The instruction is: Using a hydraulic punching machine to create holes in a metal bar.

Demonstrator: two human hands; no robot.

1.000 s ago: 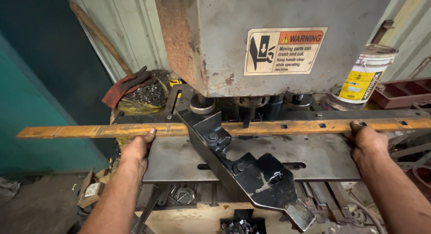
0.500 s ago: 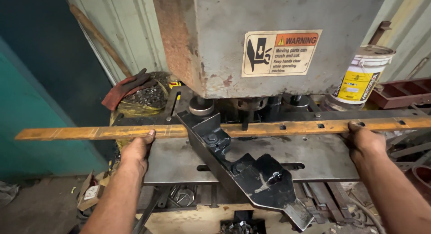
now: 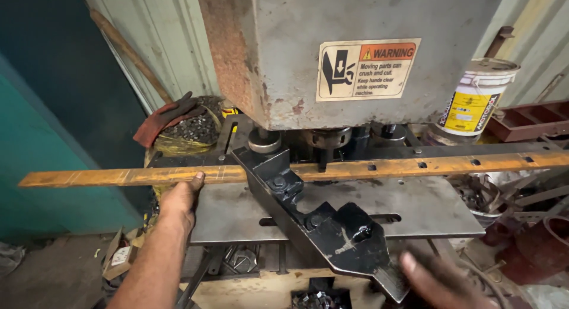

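**Holding a punched metal strip under a press**

Gripping the near edge of a long rusty metal strip point(image 3: 148, 177), the left hand point(image 3: 181, 196) has its fingers point(image 3: 198, 176) curled over the bar, thumb side up, so the strip lies flat and level across the steel surface point(image 3: 237, 211) of the machine. The strip runs from far left, well past the surface's edge, through the gap beneath the grey press head point(image 3: 355, 48) and out to the right, where a row of small square holes point(image 3: 422, 165) already shows along it. That overhang on the left probably explains the grip there: without support the long free end would sag or tip.

A black angled guide arm point(image 3: 308, 226) is bolted across the surface and crosses over the strip just beside the punch point(image 3: 323, 158), seemingly to keep the bar square against a stop.

The right hand point(image 3: 438, 282) is low at the bottom of the view, off the strip and near the tip of the guide arm; it is blurred, so I cannot tell whether its fingers are open or closed, though it seems to hold nothing.

Behind, a paint bucket point(image 3: 474, 101) stands right of the press, and a red glove point(image 3: 169, 116) lies over a heap of scrap at left.
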